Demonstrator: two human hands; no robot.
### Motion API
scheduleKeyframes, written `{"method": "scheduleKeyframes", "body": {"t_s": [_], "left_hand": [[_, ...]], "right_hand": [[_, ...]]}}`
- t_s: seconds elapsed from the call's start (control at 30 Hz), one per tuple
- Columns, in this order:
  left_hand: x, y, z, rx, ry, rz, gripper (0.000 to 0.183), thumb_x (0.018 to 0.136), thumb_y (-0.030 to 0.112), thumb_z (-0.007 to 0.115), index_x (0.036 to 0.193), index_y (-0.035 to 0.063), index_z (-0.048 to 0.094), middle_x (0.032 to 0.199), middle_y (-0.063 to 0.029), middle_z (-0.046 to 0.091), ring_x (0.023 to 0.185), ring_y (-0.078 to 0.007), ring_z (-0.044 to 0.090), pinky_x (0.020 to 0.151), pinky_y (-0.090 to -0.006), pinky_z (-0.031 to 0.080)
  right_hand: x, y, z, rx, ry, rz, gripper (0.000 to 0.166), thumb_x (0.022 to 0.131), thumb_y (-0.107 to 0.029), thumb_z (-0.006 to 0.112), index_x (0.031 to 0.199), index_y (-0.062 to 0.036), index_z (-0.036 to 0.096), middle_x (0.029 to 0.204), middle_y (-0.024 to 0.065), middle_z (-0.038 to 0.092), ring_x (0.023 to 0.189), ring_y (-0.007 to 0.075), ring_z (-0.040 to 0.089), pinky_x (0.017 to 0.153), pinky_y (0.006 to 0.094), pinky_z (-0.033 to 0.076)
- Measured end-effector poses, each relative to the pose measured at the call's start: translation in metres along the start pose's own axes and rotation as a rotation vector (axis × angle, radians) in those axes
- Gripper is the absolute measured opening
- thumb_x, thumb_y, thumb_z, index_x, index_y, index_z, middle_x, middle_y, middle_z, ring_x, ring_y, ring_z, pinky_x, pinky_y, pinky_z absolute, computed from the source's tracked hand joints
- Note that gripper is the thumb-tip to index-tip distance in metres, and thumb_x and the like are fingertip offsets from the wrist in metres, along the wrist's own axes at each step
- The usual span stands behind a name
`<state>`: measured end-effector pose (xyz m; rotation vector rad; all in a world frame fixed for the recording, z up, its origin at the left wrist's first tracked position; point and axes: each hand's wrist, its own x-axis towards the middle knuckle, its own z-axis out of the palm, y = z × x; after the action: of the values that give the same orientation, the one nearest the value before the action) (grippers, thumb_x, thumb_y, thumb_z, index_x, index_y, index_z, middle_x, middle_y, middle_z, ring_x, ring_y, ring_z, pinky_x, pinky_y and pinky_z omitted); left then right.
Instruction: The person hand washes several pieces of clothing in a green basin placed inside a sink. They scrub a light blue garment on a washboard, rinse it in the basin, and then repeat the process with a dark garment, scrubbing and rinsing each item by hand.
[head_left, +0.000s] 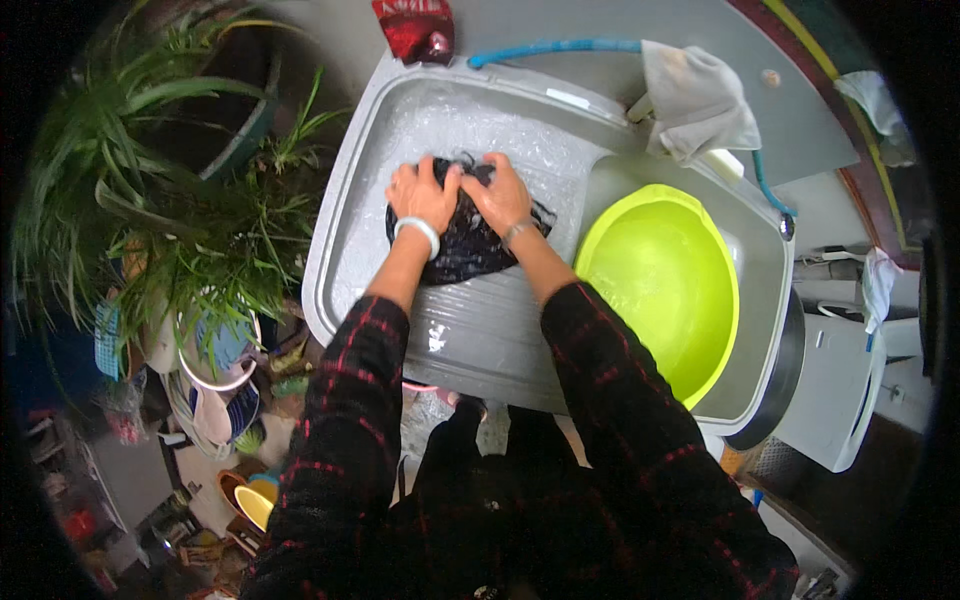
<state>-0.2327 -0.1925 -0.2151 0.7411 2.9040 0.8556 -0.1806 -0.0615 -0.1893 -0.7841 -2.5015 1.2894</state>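
Note:
A bunched, wet black cloth (472, 251) lies on the ribbed washboard slope of a grey laundry sink (480, 322). Both of my hands rest on its upper part, thumbs close together. My left hand (427, 193), above a pale bangle, presses on the cloth with bent fingers. My right hand (501, 196), with a band at its wrist, grips or presses the cloth from the other side; its fingertips point away from me. Foamy water surrounds the cloth. In the sink's right-hand basin stands a lime-green plastic basin (660, 292) with some liquid in it.
A red pouch (420, 34) stands at the sink's back left corner. Behind the rim runs a blue hose (555, 51), near a faucet draped with a light grey cloth (697, 101). Long-leaved plants (150, 187) crowd the left side. A white appliance (825, 390) stands at the right.

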Motion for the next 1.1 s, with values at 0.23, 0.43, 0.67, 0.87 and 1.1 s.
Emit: {"method": "scheduleKeyframes", "body": {"t_s": [0.23,0.43,0.67,0.87,1.1], "left_hand": [[-0.109,0.037,-0.045,-0.01,0.076,0.312,0.025,0.09,0.03,0.055,0.087,0.0052,0.056,0.088,-0.0165,0.056,0.082,-0.0347,0.054,0.069,-0.0456,0.04],[0.008,-0.024,0.062,0.178,0.025,0.225,0.032,0.094,0.035,0.047,0.095,0.0047,0.056,0.095,-0.0207,0.058,0.088,-0.0394,0.056,0.079,-0.0504,0.042],[0.005,0.034,-0.04,-0.445,-0.349,-0.092,0.051,0.091,0.051,0.048,0.109,0.0057,0.063,0.114,-0.0215,0.06,0.11,-0.0393,0.053,0.092,-0.0472,0.04],[-0.108,0.036,-0.033,0.031,-0.042,0.416,0.023,0.088,0.031,0.057,0.095,0.0084,0.059,0.09,-0.0118,0.058,0.089,-0.0298,0.054,0.079,-0.0448,0.037],[0.042,0.055,0.022,-0.004,0.168,0.176,0.042,0.092,0.037,0.053,0.114,0.0026,0.059,0.111,-0.021,0.058,0.111,-0.0395,0.049,0.097,-0.0513,0.033]], "right_hand": [[-0.15,0.01,-0.029,-0.083,0.171,-0.31,0.038,0.078,-0.033,0.068,0.101,-0.0029,0.064,0.093,0.0139,0.068,0.084,0.0316,0.065,0.077,0.0432,0.046],[0.011,0.015,0.001,-0.215,0.252,-0.209,0.034,0.084,-0.036,0.056,0.096,-0.0052,0.061,0.093,0.0224,0.062,0.087,0.0411,0.059,0.073,0.0493,0.046],[-0.033,0.025,-0.02,-0.003,0.086,-0.3,0.036,0.082,-0.037,0.063,0.091,-0.0019,0.062,0.123,0.0249,0.055,0.109,0.0401,0.054,0.092,0.0457,0.043],[-0.156,0.02,-0.027,-0.194,0.19,-0.439,0.029,0.076,-0.025,0.065,0.087,0.0014,0.062,0.11,0.0189,0.056,0.101,0.034,0.055,0.087,0.0446,0.042],[0.012,0.042,0.003,-0.402,0.5,-0.194,0.042,0.088,-0.039,0.05,0.107,-0.003,0.059,0.115,0.0189,0.056,0.11,0.0362,0.05,0.094,0.0475,0.037]]}}
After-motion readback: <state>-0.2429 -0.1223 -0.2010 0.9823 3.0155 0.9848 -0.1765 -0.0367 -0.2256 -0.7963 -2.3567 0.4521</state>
